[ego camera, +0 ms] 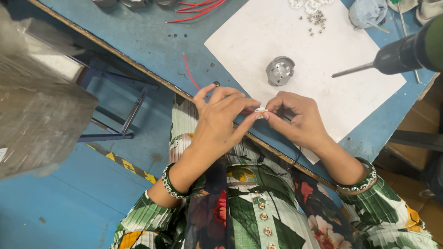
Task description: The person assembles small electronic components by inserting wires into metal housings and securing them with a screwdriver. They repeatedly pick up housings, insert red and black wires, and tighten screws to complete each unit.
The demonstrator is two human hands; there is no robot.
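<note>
My left hand (220, 117) and my right hand (295, 119) meet at the near edge of the blue table (152, 41), fingertips pinched together on a small white part (260, 110). A thin dark wire hangs from under my right hand. Just beyond my hands, a grey metal round housing (279, 70) sits on a white paper sheet (323, 55). A green bangle circles each wrist, and my sleeves are floral green.
A dark power screwdriver (397, 55) hangs over the paper's right side, bit pointing left. Several small screws (317, 20) lie at the paper's far edge. Red wires (198, 9) lie farther back, one red wire (190, 73) near the table edge. A blue metal frame (115, 106) stands below left.
</note>
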